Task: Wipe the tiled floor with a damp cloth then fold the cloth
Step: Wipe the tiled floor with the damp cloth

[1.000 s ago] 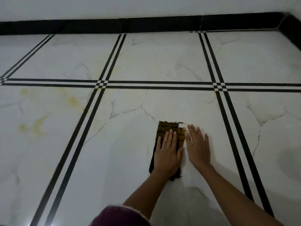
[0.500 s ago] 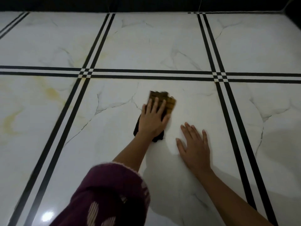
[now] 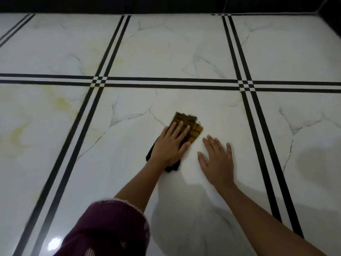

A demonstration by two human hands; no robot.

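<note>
A dark cloth with a yellow-brown checked end point(image 3: 192, 127) lies folded into a narrow strip on the white marble-look tiled floor point(image 3: 177, 50). My left hand point(image 3: 170, 146) presses flat on top of it, fingers stretched forward, and covers its middle; a black end of the cloth sticks out under my wrist. My right hand point(image 3: 216, 160) rests flat on the bare tile just to the right of the cloth, fingers spread, holding nothing. A maroon sleeve covers my left upper arm.
Double black stripes point(image 3: 166, 83) cross the floor and frame the tiles. Yellowish stains point(image 3: 60, 104) mark the tiles at the left. A black skirting point(image 3: 166, 4) runs along the far wall and turns the corner at the right.
My left hand has pushed the cloth forward and to the left, away from my right hand, and the cloth now lies slanted. My right hand stays planted on the tile.
</note>
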